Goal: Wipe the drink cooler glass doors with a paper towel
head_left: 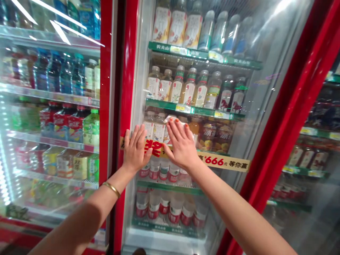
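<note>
My left hand [135, 148] lies flat on the glass door [231, 198] near its left red frame, fingers stretched out, over the left part of a gold promotional strip [228, 163] with red and black print. A gold bracelet [112, 189] circles that wrist. To its right, my right hand [183, 145] is pressed flat to the same glass, fingers extended and orange-red nails showing. Under its fingertips pokes out the edge of a white piece of cloth or tissue [170, 118]; most of it is hidden beneath the hand.
Behind the glass, bottled drinks [190, 86] stand on several green-edged shelves [183, 108]. At left is another red-framed cooler [106, 88] with bottles and packs. A further cooler with dark bottles [313, 109] is on the right. Ceiling lights reflect in the glass.
</note>
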`<state>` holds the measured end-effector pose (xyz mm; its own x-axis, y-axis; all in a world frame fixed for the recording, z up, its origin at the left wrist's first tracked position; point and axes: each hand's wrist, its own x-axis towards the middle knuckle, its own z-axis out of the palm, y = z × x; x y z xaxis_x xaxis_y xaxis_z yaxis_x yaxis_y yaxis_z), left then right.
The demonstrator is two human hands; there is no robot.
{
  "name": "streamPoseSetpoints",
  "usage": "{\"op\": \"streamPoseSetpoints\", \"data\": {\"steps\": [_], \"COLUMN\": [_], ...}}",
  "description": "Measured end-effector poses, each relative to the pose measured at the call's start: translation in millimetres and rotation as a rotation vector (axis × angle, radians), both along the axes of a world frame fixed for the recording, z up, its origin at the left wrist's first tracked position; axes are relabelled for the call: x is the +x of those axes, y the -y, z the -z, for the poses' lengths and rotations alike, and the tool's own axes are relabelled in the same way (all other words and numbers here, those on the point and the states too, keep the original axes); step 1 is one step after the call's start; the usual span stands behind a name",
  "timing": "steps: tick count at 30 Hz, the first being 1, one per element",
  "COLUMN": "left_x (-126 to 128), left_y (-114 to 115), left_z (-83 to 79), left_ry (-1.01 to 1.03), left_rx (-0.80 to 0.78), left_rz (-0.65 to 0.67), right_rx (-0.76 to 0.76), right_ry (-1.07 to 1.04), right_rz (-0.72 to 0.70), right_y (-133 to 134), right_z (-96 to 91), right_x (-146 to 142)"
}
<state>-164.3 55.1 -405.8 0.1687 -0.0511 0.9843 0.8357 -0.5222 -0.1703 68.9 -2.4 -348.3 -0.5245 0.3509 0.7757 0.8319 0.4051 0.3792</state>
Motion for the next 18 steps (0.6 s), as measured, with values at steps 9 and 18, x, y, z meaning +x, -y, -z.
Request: {"op": "streamPoseSetpoints", "data": {"steps": [9, 18], "left_x": [0, 1], "left_y": [-6, -6], "left_z": [5.7, 8.9], "left_ry": [-0.005, -0.023], "left_rx": [-0.017, 0.127], "left_rz": [0.038, -0.033], "right_rx": [-0.035, -0.051], "right_ry": [0.183, 0.436], "right_rz": [-0.112, -0.232], "right_y": [-6, -11], "right_z": [-18.9, -20.9], "right_x": [-5, -17]}}
